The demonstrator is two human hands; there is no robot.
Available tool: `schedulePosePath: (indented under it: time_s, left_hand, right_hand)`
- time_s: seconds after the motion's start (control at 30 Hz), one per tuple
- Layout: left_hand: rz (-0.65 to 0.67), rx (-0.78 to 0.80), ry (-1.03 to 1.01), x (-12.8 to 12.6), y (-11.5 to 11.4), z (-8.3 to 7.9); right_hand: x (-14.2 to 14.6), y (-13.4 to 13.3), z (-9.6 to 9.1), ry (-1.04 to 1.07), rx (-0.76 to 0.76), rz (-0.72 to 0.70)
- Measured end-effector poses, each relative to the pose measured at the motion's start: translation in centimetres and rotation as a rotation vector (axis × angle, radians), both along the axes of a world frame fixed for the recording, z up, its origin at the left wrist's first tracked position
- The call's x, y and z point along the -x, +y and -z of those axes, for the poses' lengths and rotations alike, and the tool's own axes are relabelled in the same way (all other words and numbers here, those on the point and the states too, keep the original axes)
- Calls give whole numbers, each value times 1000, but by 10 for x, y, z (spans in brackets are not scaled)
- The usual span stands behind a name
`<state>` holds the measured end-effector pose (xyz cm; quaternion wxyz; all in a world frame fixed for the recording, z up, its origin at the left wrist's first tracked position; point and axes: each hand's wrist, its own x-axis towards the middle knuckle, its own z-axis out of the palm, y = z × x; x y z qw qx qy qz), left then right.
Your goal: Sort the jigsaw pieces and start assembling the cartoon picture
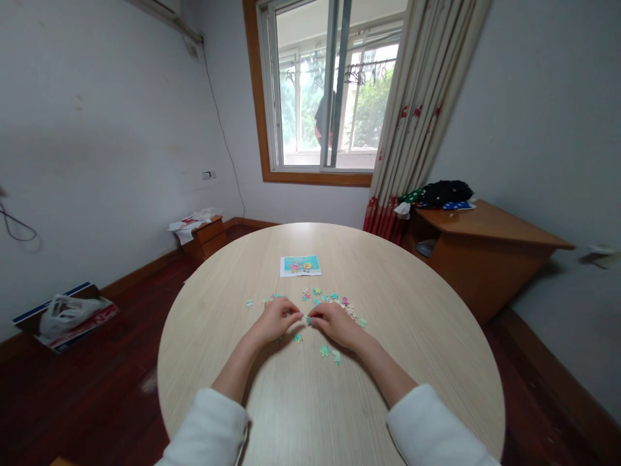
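Note:
Over the middle of the round table, my right hand (336, 321) pinches a small teal puzzle piece (308, 320) between thumb and fingertips. Close to its left, my left hand (277, 318) has its thumb and fingers drawn together; what they hold, if anything, is too small to make out. Just beyond my hands lie several scattered puzzle pieces (345, 301), green, pink and pale. Nearer to me are a multicoloured piece (298, 338), a green piece (325, 350) and a pale green piece (337, 357). Some pieces are partly hidden by my left hand.
A picture card (301, 265) with cartoon figures lies on the table (310, 414) beyond the pieces. A lone piece (249, 303) is left of my left hand. A wooden desk (490, 223) with dark cloth stands at right, a small cabinet (209, 236) at back left.

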<state>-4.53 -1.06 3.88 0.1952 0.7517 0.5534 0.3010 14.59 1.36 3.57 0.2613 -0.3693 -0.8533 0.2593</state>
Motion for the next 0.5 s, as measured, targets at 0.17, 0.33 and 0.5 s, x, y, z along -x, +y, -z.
schedulePosePath:
  time_s: [0.17, 0.33, 0.5]
  left_hand:
    - [95, 50, -34, -5, -2, 0]
    - [96, 98, -124, -9, -4, -3]
    - [111, 142, -145, -7, -5, -10]
  right_hand:
    - [5, -3, 0, 241, 174, 41]
    - [9, -4, 1, 295, 206, 31]
    - [10, -3, 2, 243, 137, 62]
